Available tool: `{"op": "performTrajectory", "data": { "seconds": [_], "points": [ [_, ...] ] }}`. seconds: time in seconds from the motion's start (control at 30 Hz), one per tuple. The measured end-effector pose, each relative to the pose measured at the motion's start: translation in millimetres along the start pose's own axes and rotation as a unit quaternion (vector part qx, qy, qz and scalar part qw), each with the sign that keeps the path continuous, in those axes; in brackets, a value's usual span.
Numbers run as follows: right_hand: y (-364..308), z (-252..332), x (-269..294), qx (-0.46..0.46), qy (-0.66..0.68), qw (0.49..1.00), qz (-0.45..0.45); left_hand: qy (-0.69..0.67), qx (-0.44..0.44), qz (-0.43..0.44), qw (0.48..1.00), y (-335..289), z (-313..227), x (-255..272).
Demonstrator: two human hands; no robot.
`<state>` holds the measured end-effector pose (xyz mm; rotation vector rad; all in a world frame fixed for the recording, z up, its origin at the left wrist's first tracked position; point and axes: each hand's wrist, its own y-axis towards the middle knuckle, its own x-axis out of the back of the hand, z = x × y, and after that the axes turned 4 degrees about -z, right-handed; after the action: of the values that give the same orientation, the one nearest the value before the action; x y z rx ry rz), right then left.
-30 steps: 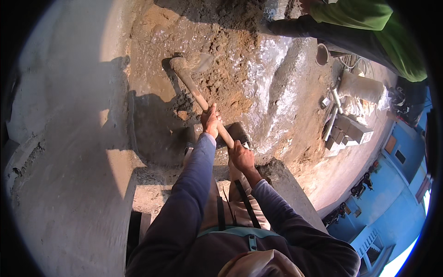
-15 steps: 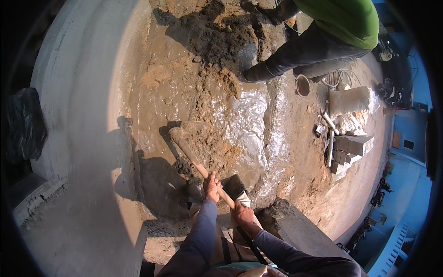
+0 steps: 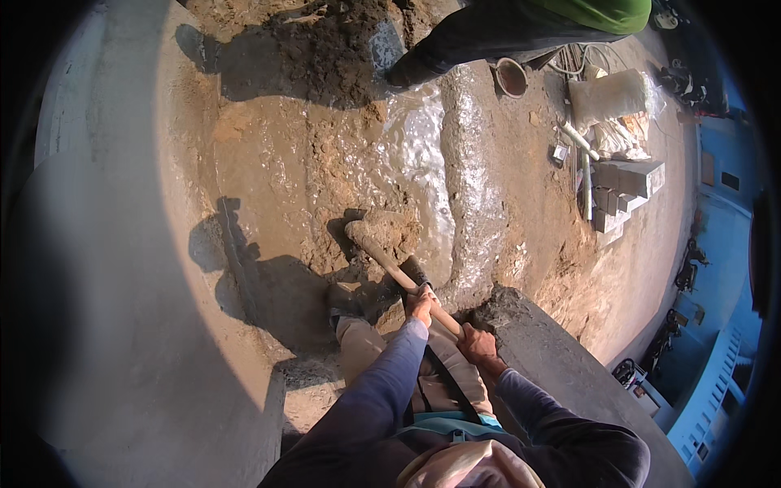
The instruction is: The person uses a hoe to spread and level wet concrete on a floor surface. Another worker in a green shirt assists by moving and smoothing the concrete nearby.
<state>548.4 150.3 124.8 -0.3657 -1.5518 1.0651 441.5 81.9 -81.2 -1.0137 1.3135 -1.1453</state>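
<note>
Ground, head view: wet brown mud [image 3: 260, 154] surrounds the hoe [image 3: 390, 264], with a shiny puddle [image 3: 419, 154] beyond the hoe's head.
Concrete: a broad grey stretch [image 3: 122, 260] runs well left of the hoe, partly in shade; a thick grey ledge [image 3: 569, 366] begins to the right of the hoe's near end.
Hoe: its wooden handle slants from the person's hands up and leftward to the head, where a lump of mud [image 3: 397, 231] hides the blade; whether it touches the ground, I cannot tell.
Left hand: fingers wrapped round the handle, this hand [image 3: 421, 306] being the nearer one to the hoe's head.
Right hand: this one [image 3: 480, 346] is closed round the handle's near end, just apart from the other hand.
Co-worker: a dark trouser leg [image 3: 480, 37] and part of a green top [image 3: 594, 12] stand beyond the hoe.
Supplies: bucket [image 3: 511, 78], full sack [image 3: 610, 98], white pipes [image 3: 579, 140] and grey blocks [image 3: 630, 180], all beyond and right of the hoe.
Blue wall: the painted surface [image 3: 724, 272] rises far right of the hoe.
</note>
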Motion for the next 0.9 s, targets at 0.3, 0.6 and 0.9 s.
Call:
{"op": "performTrajectory", "data": {
  "seconds": [0.3,0.6,0.9],
  "points": [
    [-25.6,19.5,28.6,0.002,0.223,0.975,0.011,0.366,-0.103,0.099,0.919,-110.1,-121.2,-38.9],
    [56.5,47.6,30.9,-0.158,0.426,0.889,0.057,0.376,-0.138,-0.203,0.894,-154.1,-243.9,248.9],
    [70.3,42.8,33.3,-0.19,0.405,0.887,0.115,0.37,-0.143,-0.196,0.897,-217.0,-268.8,280.7]
  ]
}}
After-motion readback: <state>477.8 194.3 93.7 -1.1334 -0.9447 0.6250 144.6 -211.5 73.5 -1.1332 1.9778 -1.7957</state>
